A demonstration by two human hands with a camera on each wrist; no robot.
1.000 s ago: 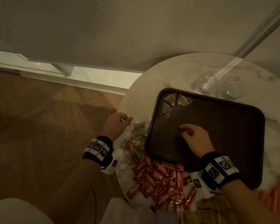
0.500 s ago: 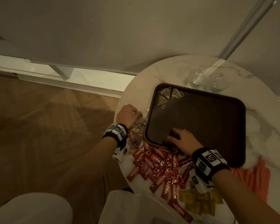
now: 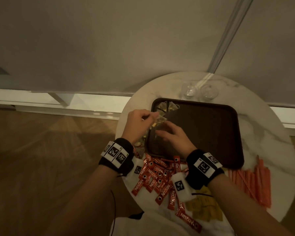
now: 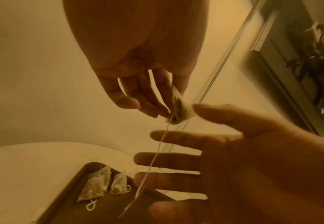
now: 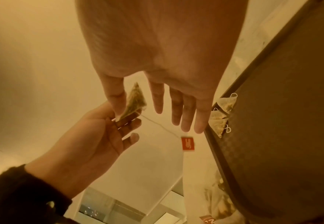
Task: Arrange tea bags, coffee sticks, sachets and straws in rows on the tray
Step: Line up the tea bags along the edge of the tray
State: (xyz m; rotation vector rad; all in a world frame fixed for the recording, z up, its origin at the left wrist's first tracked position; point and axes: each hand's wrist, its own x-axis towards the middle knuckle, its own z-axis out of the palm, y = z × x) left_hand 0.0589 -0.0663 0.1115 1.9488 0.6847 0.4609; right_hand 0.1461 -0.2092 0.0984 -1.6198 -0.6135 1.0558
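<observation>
Since half a second ago both hands have left the near rim and come together over the left edge of the dark brown rectangular plastic tray (image 3: 203,133). Left hand (image 3: 138,123) has risen from the loose pile of tea bags beside the tray and now pinches one translucent pyramid tea bag (image 4: 180,110) by a corner between thumb and forefinger; its other fingers hang loosely curled, and the bag's white string (image 4: 153,159) trails down below it. Right hand (image 3: 174,137), which had been resting on the tray's near edge, is now raised with its grip wide open, fingers straight and spread, holding nothing; in the right wrist view its thumb lies against the held bag, though whether it presses on it I cannot tell. Held bag hangs in the air above the tray's left rim, clear of the surface. Three pyramid tea bags (image 3: 167,107) lie in the tray's far left corner, close together. On the round white marble desk (image 3: 266,138): scattered red coffee sticks (image 3: 157,178) at the tray's near edge, yellow sachets (image 3: 204,208) nearer the person, orange straws (image 3: 255,181) to the right of those, and two clear glasses (image 3: 199,91) beyond the tray's far edge.
</observation>
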